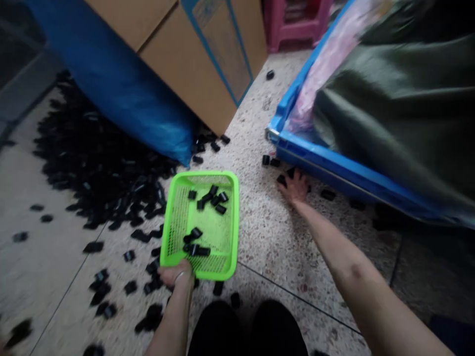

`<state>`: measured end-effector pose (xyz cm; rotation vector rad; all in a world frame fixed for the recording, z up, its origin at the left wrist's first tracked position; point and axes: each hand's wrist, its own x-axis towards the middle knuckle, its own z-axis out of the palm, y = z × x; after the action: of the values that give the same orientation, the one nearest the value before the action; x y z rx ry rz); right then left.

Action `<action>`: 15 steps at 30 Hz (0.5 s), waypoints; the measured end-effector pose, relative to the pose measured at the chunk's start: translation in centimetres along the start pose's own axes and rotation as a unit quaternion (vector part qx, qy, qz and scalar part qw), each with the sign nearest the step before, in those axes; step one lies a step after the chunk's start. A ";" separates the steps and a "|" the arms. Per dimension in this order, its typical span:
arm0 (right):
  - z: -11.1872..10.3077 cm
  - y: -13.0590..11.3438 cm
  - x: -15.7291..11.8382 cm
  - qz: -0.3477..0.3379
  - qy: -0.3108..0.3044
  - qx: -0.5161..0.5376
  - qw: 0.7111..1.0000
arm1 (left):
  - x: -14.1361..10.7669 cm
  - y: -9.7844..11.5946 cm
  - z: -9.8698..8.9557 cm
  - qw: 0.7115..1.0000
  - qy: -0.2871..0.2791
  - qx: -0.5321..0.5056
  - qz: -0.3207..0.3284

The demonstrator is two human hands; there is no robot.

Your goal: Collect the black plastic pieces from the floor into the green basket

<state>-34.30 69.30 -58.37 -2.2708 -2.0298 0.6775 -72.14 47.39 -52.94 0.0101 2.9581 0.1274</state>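
My left hand (177,276) grips the near rim of a bright green mesh basket (178,217) holding a few small black parts (208,198). My right hand (295,188) spreads open on the floor (267,232) beside scattered parts.

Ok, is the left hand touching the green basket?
Touching. The head view shows the left hand with its fingers closed over the near rim of the green basket.

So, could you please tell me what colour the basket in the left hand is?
Bright green: the perforated plastic basket, gripped by the left hand, shows clearly in the head view.
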 end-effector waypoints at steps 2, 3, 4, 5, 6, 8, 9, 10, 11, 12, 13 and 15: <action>0.0 0.7 0.0 -0.007 0.006 -0.011 1.000 | -0.6 -0.2 0.1 1.000 -0.001 0.004 -0.007; 0.1 0.8 0.1 -0.007 0.006 -0.013 1.000 | -0.7 -0.5 0.2 1.000 0.000 0.004 0.000; 0.2 0.9 0.3 -0.002 0.006 -0.016 1.000 | -0.8 -0.7 0.3 1.000 0.004 0.006 0.003; 0.3 0.9 0.4 0.005 0.005 -0.019 1.000 | -0.9 -1.0 0.3 1.000 0.006 0.005 0.005; 0.4 0.9 0.5 0.012 0.001 -0.023 1.000 | -0.9 -1.2 0.3 1.000 0.007 0.003 0.007; 0.7 1.3 0.5 0.018 -0.002 -0.033 0.999 | -1.0 -1.5 0.3 1.000 0.010 -0.006 0.007; 0.8 1.8 0.4 0.013 -0.003 -0.037 0.999 | -1.0 -1.5 0.3 1.000 0.011 -0.013 0.005; 0.9 2.5 0.3 0.001 -0.002 -0.039 0.999 | -1.0 -1.6 0.3 1.000 0.011 -0.022 0.004; 1.0 3.4 0.2 -0.019 -0.003 -0.039 0.999 | -1.0 -1.6 0.3 0.999 0.010 -0.031 0.002; 1.0 4.6 0.1 -0.041 -0.002 -0.037 0.998 | -1.1 -1.6 0.4 0.999 0.008 -0.041 0.000; 1.1 5.8 0.0 -0.060 -0.002 -0.034 0.998 | -1.1 -1.7 0.5 0.999 0.004 -0.053 -0.001; 1.1 8.4 -0.1 -0.070 -0.016 -0.019 0.997 | -1.2 -2.0 0.7 0.997 -0.009 -0.081 0.000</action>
<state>-26.75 67.68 -61.82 -2.1247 -2.2078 0.6749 -70.83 45.46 -53.59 -0.0096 2.9210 0.3637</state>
